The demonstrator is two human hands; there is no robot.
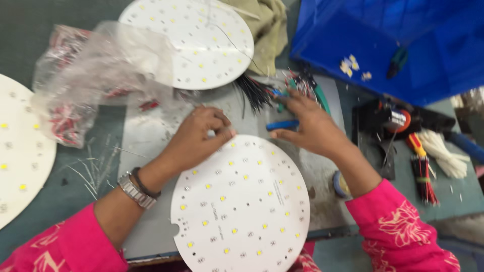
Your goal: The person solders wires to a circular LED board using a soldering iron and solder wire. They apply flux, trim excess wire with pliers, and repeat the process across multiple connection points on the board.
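Centrally, the round white board (pixel 241 206) lies flat on the worktop (pixel 146 136), the left hand (pixel 197 137) curled on its far-left rim while the right hand (pixel 307 126), just beyond its far edge, grips blue-handled pliers (pixel 282 124).

The light over my bench is bright and even, seemingly from overhead, so shadows are soft: only a faint dark rim under my left hand (pixel 199 136) and my right hand (pixel 307 126). The white round board (pixel 242 204) at lower centre is close to washing out, and its twin at the top of the frame glares more. The clear plastic bag (pixel 96 75) in the upper left is smeared by motion blur (its red contents are just streaks). The blue crate (pixel 403 40) in the upper right looks oversaturated and soft. Fine detail blurs toward the right edge.
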